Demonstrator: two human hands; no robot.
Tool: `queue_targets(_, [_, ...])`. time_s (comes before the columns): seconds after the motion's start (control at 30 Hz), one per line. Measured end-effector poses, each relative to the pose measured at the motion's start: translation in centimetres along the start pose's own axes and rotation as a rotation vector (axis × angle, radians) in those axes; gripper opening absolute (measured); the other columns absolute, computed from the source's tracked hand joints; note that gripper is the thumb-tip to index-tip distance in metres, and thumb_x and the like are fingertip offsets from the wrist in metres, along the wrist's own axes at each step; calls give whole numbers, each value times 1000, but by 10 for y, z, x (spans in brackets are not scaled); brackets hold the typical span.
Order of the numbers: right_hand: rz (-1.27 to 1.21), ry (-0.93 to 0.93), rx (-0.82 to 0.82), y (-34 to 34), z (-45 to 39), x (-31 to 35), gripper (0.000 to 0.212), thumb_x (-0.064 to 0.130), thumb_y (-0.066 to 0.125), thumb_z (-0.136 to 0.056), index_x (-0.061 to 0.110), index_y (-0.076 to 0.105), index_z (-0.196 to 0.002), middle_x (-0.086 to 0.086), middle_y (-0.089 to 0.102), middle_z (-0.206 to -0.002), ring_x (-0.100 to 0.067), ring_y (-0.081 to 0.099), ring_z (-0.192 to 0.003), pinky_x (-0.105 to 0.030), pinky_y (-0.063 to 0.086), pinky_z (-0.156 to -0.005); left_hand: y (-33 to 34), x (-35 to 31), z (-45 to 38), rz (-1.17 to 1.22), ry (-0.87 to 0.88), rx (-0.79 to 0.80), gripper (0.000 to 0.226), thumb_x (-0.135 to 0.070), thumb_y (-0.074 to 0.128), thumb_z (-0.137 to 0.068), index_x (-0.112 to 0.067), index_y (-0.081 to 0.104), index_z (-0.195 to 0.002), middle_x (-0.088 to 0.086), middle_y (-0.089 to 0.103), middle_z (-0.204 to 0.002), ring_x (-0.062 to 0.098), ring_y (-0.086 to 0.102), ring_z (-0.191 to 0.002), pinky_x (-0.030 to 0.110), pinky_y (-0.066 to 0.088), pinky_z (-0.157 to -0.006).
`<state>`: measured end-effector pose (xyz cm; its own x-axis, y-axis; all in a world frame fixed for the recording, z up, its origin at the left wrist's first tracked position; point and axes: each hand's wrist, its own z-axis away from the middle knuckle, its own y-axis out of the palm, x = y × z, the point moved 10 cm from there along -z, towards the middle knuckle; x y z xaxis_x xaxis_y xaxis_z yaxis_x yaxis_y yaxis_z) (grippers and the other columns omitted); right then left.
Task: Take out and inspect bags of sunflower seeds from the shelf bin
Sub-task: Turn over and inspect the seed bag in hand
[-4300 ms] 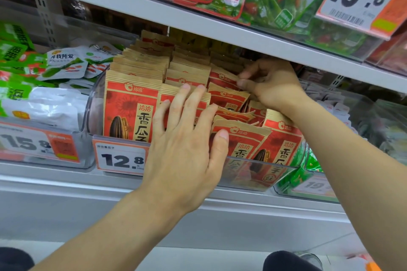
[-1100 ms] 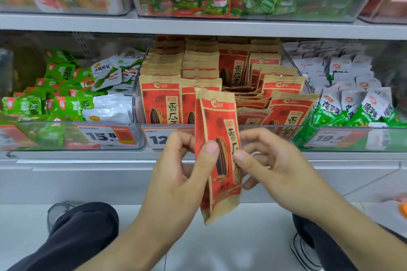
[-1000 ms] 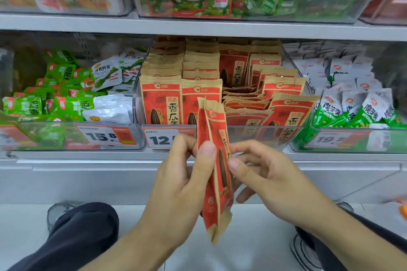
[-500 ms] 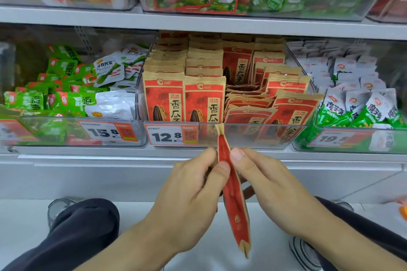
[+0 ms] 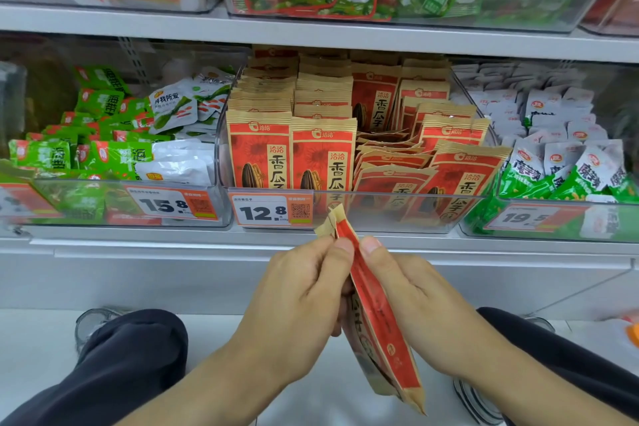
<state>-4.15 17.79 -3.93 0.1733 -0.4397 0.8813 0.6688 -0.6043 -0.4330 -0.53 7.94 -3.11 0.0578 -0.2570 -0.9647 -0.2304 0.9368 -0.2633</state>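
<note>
head view: both thumbs pinching one sunflower seed bag (image 5: 375, 315) edge-on, left hand (image 5: 297, 301) and right hand (image 5: 411, 304) curled either side, likely to check its seam. held below the shelf bin (image 5: 359, 214), apart from it, other bags stacked inside.

The sunflower seed bag (image 5: 378, 318) sits edge-on between the left hand (image 5: 297, 297) and the right hand (image 5: 411, 301), its top corner sticking up past both thumbs and its bottom end hanging below the right hand. Straight beyond the hands, on the shelf (image 5: 173, 245), stands the bin (image 5: 397, 214) packed with rows of seed bags (image 5: 290, 152); its price tag (image 5: 271, 213) lies just up and left of the left hand. A second bin (image 5: 114, 204) lies further left, a third bin (image 5: 549, 221) to the right of the right hand. An upper shelf (image 5: 311, 34) runs above them all.
</note>
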Motion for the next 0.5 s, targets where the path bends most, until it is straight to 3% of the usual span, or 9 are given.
queue_targets(0.07, [15,-3,-16,-2,0,0,69,56,19,-103,19,72,-77,7,73,-73,-8,66,-71,-29,53,-78,-4,1,-2,13,4,-32,40,-43,39,-98,-14,53,-74,16,59,-60,30,58,-51,24,39,-45])
queue_targets(0.2, [-9,11,18,3,0,-5,74,55,17,-105,15,75,-83,-1,76,-81,-18,71,-79,-39,54,-86,-1,2,-2,72,-5,-13,32,-23,40,-104,-6,52,-80,24,52,-63,40,51,-57,22,40,-43])
queue_targets(0.33, [-72,43,21,3,-3,-12,73,60,22,-105,13,74,-89,-3,77,-86,-22,72,-85,-47,55,-89,-5,-1,-3,55,6,-38,33,-26,41,-102,-6,52,-79,22,53,-62,38,51,-55,22,41,-44])
queue_targets(0.4, [-125,65,41,3,-4,-15,66,66,32,-101,16,73,-97,-2,77,-92,-20,72,-88,-43,58,-87,-14,-1,-5,30,22,-95,33,-26,42,-101,-5,51,-77,19,58,-61,35,55,-53,23,42,-44])
queue_targets(0.5, [-165,78,144,7,-3,-15,49,68,60,-83,33,67,-118,6,72,-109,-18,73,-92,-36,58,-82,-28,1,-8,50,5,-170,33,-21,43,-103,0,51,-78,15,60,-56,25,55,-45,25,43,-44])
